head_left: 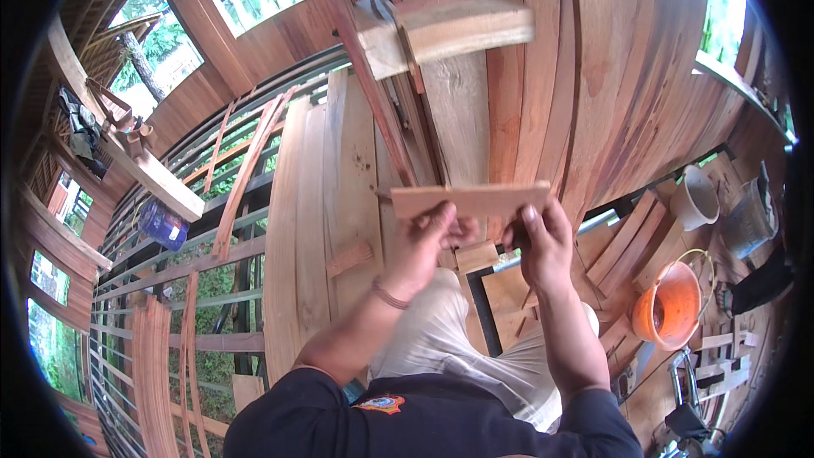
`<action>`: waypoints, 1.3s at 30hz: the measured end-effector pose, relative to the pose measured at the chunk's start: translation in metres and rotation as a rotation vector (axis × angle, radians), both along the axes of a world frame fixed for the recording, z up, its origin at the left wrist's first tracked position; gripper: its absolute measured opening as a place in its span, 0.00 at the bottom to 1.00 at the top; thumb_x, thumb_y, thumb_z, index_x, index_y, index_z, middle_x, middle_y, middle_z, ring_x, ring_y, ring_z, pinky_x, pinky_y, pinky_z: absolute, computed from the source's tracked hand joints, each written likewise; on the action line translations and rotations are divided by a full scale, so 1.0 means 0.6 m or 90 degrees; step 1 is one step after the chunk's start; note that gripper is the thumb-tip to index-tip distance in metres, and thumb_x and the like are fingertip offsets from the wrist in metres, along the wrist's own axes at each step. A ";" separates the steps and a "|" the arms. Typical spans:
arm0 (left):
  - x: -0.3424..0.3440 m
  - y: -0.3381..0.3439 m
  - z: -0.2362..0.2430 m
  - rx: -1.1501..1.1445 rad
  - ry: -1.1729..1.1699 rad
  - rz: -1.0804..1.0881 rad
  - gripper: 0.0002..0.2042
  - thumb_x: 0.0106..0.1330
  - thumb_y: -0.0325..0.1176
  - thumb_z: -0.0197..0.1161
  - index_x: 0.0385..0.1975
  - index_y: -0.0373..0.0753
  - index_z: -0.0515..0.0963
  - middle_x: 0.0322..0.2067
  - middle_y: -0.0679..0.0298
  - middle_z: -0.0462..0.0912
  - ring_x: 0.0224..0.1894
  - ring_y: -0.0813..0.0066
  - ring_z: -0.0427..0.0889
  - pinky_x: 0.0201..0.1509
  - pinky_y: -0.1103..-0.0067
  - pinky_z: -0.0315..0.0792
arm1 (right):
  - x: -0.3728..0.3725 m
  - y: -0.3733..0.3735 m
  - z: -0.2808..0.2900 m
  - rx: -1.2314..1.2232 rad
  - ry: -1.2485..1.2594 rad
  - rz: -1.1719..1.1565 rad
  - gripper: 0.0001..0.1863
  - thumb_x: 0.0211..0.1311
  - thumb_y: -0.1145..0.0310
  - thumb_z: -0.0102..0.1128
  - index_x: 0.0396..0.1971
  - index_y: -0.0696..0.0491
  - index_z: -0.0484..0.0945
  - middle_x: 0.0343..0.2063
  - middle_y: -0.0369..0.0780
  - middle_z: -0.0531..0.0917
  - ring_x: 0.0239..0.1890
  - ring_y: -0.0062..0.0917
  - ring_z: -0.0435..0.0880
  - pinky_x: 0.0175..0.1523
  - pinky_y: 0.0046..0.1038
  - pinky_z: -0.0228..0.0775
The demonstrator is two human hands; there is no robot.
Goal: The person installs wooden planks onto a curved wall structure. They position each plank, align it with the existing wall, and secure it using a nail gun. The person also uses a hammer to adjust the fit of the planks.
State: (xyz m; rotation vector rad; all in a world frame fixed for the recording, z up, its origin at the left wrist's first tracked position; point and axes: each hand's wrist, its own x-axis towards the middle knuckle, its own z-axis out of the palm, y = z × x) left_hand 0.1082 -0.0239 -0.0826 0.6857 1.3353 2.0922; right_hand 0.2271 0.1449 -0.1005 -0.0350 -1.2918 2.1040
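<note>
Both of my hands hold a short flat piece of reddish wood (471,200) level in front of me. My left hand (428,242) grips it from below near its left half. My right hand (543,242) pinches its right end, thumb on the front face. Just behind the piece rises a wall of long vertical planks (543,85). Higher up, a pale wooden block (441,30) sticks out from that wall, blurred.
An orange bucket (670,305) stands at my lower right beside a white bucket (695,197) and a grey one (750,220). Loose planks (318,203) lean to my left over a green metal frame (170,254). A blue container (163,225) hangs there. Offcuts lie around my feet.
</note>
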 end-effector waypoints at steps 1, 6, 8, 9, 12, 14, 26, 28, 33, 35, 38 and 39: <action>-0.015 -0.005 0.034 -0.005 0.045 0.018 0.14 0.76 0.38 0.61 0.53 0.34 0.77 0.40 0.59 0.87 0.43 0.67 0.88 0.51 0.69 0.83 | -0.028 0.007 0.017 0.015 0.049 -0.013 0.11 0.77 0.65 0.58 0.46 0.58 0.74 0.34 0.40 0.81 0.30 0.24 0.83 0.35 0.26 0.76; -0.076 -0.042 0.166 0.137 0.532 0.420 0.16 0.68 0.27 0.68 0.54 0.36 0.76 0.53 0.58 0.79 0.51 0.69 0.81 0.56 0.73 0.77 | -0.130 0.027 0.136 -0.007 0.233 -0.061 0.08 0.78 0.66 0.55 0.47 0.55 0.73 0.35 0.38 0.80 0.35 0.23 0.81 0.42 0.28 0.74; -0.099 -0.043 0.205 0.072 0.765 0.544 0.22 0.64 0.28 0.72 0.57 0.37 0.75 0.56 0.55 0.77 0.56 0.64 0.79 0.61 0.68 0.74 | -0.154 0.039 0.155 0.006 0.293 -0.064 0.08 0.78 0.66 0.54 0.47 0.54 0.72 0.35 0.37 0.78 0.35 0.23 0.80 0.43 0.28 0.73; -0.102 -0.045 0.230 0.025 0.887 0.563 0.24 0.62 0.29 0.73 0.58 0.38 0.75 0.58 0.55 0.76 0.59 0.60 0.76 0.63 0.66 0.73 | -0.164 0.040 0.163 0.009 0.307 -0.079 0.08 0.79 0.66 0.54 0.48 0.54 0.72 0.35 0.36 0.78 0.35 0.23 0.80 0.43 0.28 0.73; -0.096 -0.043 0.293 -0.116 1.158 0.595 0.30 0.56 0.32 0.77 0.61 0.41 0.76 0.65 0.53 0.70 0.66 0.49 0.70 0.70 0.60 0.67 | -0.183 0.040 0.185 0.006 0.338 -0.119 0.09 0.79 0.66 0.54 0.49 0.54 0.71 0.35 0.36 0.77 0.34 0.22 0.79 0.42 0.28 0.73; -0.094 -0.034 0.312 -0.204 1.218 0.602 0.32 0.53 0.33 0.79 0.61 0.43 0.77 0.70 0.52 0.65 0.70 0.43 0.65 0.74 0.58 0.63 | -0.196 0.035 0.196 -0.014 0.345 -0.128 0.09 0.79 0.66 0.54 0.51 0.54 0.71 0.35 0.35 0.77 0.34 0.22 0.78 0.42 0.27 0.73; -0.145 0.001 0.286 -0.146 1.222 0.575 0.28 0.53 0.29 0.78 0.56 0.43 0.79 0.74 0.53 0.59 0.74 0.39 0.59 0.74 0.54 0.65 | -0.222 0.022 0.240 -0.026 0.260 -0.268 0.28 0.77 0.68 0.57 0.72 0.57 0.64 0.31 0.34 0.78 0.28 0.17 0.77 0.33 0.22 0.74; -0.143 0.007 0.285 -0.142 1.213 0.582 0.27 0.54 0.27 0.77 0.57 0.42 0.78 0.73 0.52 0.60 0.74 0.40 0.59 0.74 0.56 0.67 | -0.223 0.024 0.239 -0.022 0.255 -0.270 0.30 0.77 0.68 0.58 0.74 0.57 0.62 0.31 0.33 0.77 0.28 0.17 0.77 0.33 0.22 0.75; -0.149 0.011 0.280 -0.118 1.173 0.543 0.27 0.57 0.23 0.73 0.59 0.38 0.76 0.74 0.50 0.59 0.75 0.43 0.60 0.74 0.60 0.68 | -0.232 0.029 0.237 -0.002 0.230 -0.296 0.32 0.76 0.69 0.60 0.75 0.57 0.60 0.32 0.33 0.78 0.29 0.17 0.79 0.33 0.22 0.77; -0.145 0.009 0.280 -0.119 1.175 0.548 0.27 0.58 0.22 0.72 0.59 0.37 0.76 0.74 0.49 0.58 0.76 0.44 0.59 0.74 0.61 0.69 | -0.231 0.031 0.239 -0.007 0.240 -0.289 0.32 0.75 0.69 0.60 0.75 0.58 0.60 0.34 0.34 0.78 0.29 0.18 0.80 0.33 0.22 0.78; -0.138 0.010 0.283 -0.137 1.168 0.545 0.26 0.58 0.22 0.72 0.59 0.36 0.76 0.75 0.48 0.57 0.76 0.45 0.58 0.73 0.61 0.69 | -0.226 0.024 0.245 -0.030 0.249 -0.268 0.32 0.75 0.69 0.60 0.74 0.58 0.61 0.36 0.36 0.79 0.30 0.20 0.82 0.34 0.24 0.80; -0.137 0.009 0.283 -0.142 1.170 0.551 0.26 0.58 0.22 0.72 0.59 0.36 0.76 0.75 0.48 0.57 0.76 0.45 0.59 0.73 0.62 0.70 | -0.224 0.023 0.246 -0.039 0.248 -0.260 0.32 0.75 0.70 0.60 0.74 0.58 0.61 0.36 0.36 0.79 0.30 0.20 0.82 0.34 0.24 0.81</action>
